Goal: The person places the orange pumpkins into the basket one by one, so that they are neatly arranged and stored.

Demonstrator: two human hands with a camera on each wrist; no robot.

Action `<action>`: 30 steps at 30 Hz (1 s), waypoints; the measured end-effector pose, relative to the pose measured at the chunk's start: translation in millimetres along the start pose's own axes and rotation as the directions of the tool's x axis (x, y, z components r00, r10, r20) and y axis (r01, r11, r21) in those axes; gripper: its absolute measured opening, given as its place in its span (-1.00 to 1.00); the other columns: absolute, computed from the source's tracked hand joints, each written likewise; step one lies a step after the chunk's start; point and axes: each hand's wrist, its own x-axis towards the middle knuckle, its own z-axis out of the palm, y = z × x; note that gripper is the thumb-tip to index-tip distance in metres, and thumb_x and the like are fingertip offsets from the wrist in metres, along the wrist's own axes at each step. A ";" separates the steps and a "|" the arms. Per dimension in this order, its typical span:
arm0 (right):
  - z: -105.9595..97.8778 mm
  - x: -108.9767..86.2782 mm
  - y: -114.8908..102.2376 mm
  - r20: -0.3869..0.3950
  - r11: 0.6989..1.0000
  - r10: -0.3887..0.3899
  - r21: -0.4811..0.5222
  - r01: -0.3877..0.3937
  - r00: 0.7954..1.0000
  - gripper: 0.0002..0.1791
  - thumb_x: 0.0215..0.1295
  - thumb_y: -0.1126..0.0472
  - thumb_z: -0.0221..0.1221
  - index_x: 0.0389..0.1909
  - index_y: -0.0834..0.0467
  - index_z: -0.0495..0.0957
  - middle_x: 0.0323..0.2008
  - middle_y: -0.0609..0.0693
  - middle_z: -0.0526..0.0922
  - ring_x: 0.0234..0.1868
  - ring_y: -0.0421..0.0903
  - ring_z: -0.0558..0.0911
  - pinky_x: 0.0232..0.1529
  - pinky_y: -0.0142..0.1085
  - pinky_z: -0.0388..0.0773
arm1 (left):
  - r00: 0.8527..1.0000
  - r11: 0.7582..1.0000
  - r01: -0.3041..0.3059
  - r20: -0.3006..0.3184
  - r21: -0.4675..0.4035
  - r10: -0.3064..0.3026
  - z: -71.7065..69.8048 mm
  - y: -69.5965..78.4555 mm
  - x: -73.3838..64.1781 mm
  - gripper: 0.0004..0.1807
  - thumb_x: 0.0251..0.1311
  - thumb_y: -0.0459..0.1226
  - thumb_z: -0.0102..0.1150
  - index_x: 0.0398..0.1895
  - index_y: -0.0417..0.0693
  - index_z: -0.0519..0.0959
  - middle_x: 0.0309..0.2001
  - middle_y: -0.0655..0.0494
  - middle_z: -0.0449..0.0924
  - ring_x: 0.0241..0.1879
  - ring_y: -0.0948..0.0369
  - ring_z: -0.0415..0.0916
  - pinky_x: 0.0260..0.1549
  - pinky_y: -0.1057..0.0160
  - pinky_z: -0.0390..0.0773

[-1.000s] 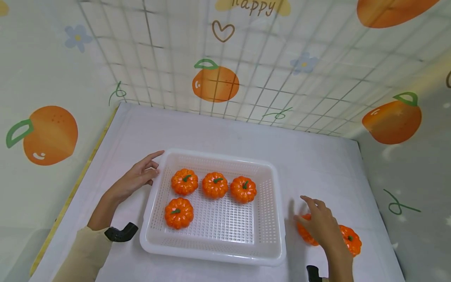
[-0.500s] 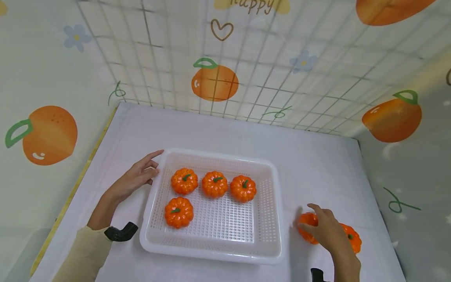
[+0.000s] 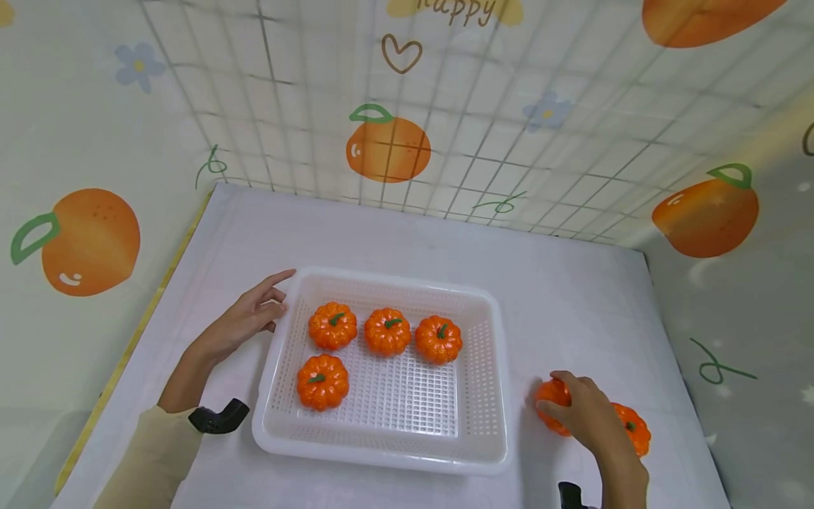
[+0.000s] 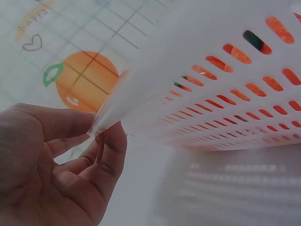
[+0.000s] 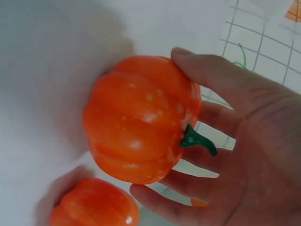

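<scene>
At the left end of a white plastic basket point(image 3: 381, 459), my left hand point(image 3: 244, 318) pinches the rim between thumb and fingers; the left wrist view shows the hand point(image 4: 70, 165) close up at that rim. To the right of the basket, my right hand point(image 3: 591, 417) holds a small orange toy pumpkin point(image 3: 550, 404), thumb on one side and fingers on the other. In the right wrist view this pumpkin point(image 5: 141, 122) has its green stem towards the palm. Another pumpkin point(image 3: 632, 428) lies beyond the right hand, partly hidden by it.
Inside the basket, three pumpkins form a back row, with the middle pumpkin point(image 3: 388, 332) between two others. A further pumpkin point(image 3: 323, 382) sits at the front left. A white cloth covers the table point(image 3: 572, 297), and printed curtains point(image 3: 286, 106) stand behind it.
My right hand has shifted slightly and lowered over the nearer loose pumpkin, its fingers closing around it. My left hand and the basket stay where they were.
</scene>
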 end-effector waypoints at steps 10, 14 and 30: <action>-8.8 -6.0 -11.1 -0.058 0.999 -0.046 0.002 0.046 0.997 -0.22 0.23 0.00 0.35 0.35 0.30 0.33 0.16 0.51 0.35 -0.07 0.29 0.49 -0.12 0.27 0.54 | 1.000 1.000 0.009 -0.001 -0.005 -0.009 0.7 1.8 -0.3 -0.33 0.46 -0.30 0.00 0.57 0.08 0.08 0.02 -0.24 0.39 -0.06 0.01 0.49 -0.18 0.26 0.60; -13.1 -12.2 -15.9 -0.088 0.996 -0.084 0.006 0.085 0.993 -0.24 0.24 0.01 0.33 0.36 0.28 0.33 0.18 0.50 0.34 -0.04 0.34 0.47 -0.15 0.24 0.56 | 1.000 1.000 0.009 -0.001 -0.006 -0.009 0.8 2.1 -0.2 -0.34 0.46 -0.30 0.00 0.57 0.07 0.08 0.02 -0.25 0.39 -0.06 0.02 0.49 -0.18 0.26 0.60; -33.9 -20.8 -33.2 -0.175 0.982 -0.190 -0.028 0.188 0.966 -0.32 0.27 0.08 0.30 0.35 0.24 0.34 0.18 0.46 0.34 0.02 0.44 0.40 -0.21 0.27 0.56 | 1.000 1.000 0.002 0.003 -0.013 -0.002 0.6 3.1 -0.6 -0.34 0.46 -0.32 -0.02 0.57 0.03 0.07 0.02 -0.26 0.39 -0.06 0.02 0.50 -0.18 0.24 0.61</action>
